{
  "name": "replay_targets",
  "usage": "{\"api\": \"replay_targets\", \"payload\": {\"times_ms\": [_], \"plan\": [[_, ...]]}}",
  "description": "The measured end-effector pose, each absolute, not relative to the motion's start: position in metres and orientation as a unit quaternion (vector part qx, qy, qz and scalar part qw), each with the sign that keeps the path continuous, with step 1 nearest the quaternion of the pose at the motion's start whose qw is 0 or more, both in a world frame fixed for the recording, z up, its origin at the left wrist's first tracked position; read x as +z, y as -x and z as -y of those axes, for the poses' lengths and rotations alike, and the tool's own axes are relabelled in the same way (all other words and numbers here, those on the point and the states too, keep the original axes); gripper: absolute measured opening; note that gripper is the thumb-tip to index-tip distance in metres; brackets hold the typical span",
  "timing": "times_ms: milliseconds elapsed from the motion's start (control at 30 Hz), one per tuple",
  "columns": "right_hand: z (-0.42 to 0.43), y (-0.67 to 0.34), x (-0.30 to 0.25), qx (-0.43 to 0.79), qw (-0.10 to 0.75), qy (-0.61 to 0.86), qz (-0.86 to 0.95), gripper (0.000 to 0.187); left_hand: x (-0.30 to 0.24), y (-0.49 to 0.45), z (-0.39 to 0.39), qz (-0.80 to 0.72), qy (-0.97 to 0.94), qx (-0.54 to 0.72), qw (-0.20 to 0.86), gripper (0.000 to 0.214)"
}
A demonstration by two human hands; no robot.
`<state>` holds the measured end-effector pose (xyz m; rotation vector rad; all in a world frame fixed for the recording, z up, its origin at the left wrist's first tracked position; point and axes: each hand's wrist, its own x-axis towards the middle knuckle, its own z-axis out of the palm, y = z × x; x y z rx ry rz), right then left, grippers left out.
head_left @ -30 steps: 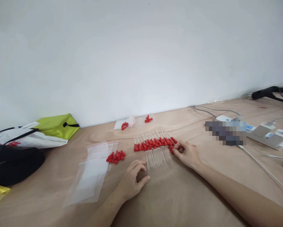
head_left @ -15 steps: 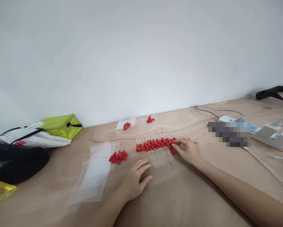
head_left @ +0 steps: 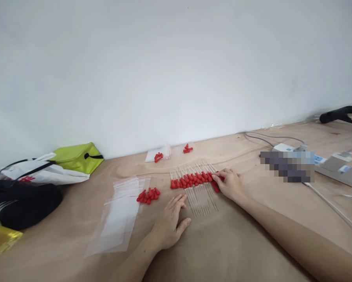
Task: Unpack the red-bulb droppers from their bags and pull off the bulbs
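Observation:
Glass droppers with red rubber bulbs (head_left: 195, 179) lie side by side in a row, their thin glass tubes (head_left: 202, 200) pointing both away from me and toward me. At the right end of the row, my right hand (head_left: 231, 184) has thumb and fingers pinched on a dropper, whose bulb they partly hide. My left hand (head_left: 168, 224) rests on the table just left of the near tubes, fingers spread and holding nothing. Beyond its fingertips is a small pile of loose red bulbs (head_left: 148, 196).
Clear zip bags (head_left: 118, 221) lie at left. Two small groups of red bulbs (head_left: 158, 157) rest on bags near the wall. Further left are a green bag (head_left: 76, 156) and a black cap (head_left: 29, 205). A power strip (head_left: 325, 166) and cables are at right.
My right hand has shifted slightly left along the end of the row, its fingers drawn closer together. My left hand stays almost in place, and the view has moved slightly.

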<state>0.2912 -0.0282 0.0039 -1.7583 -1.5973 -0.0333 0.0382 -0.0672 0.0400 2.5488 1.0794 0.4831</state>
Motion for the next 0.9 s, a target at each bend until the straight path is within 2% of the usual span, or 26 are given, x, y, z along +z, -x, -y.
{"api": "replay_targets", "payload": {"times_ms": [200,333,500,600,767,900], "plan": [[0.041,-0.288,0.011,0.014,0.456,0.661,0.596,0.031,0.033,-0.035,0.066,-0.4,-0.876,0.216,0.16,0.036],[0.06,-0.282,0.008,0.074,0.458,0.584,0.666,0.028,0.027,-0.033,0.062,-0.444,-0.843,0.292,0.084,0.054],[0.075,-0.271,0.005,0.089,0.432,0.503,0.743,0.021,0.025,-0.034,0.058,-0.407,-0.852,0.319,-0.077,0.04],[0.077,-0.267,0.007,0.098,0.416,0.464,0.776,0.018,0.028,-0.039,0.06,-0.366,-0.863,0.321,-0.136,0.028],[0.082,-0.263,0.016,0.113,0.394,0.421,0.809,0.015,0.032,-0.049,0.067,-0.347,-0.874,0.322,-0.107,0.019],[0.084,-0.258,0.019,0.067,0.394,0.426,0.812,0.014,0.032,-0.052,0.07,-0.345,-0.884,0.305,-0.074,0.018]]}}
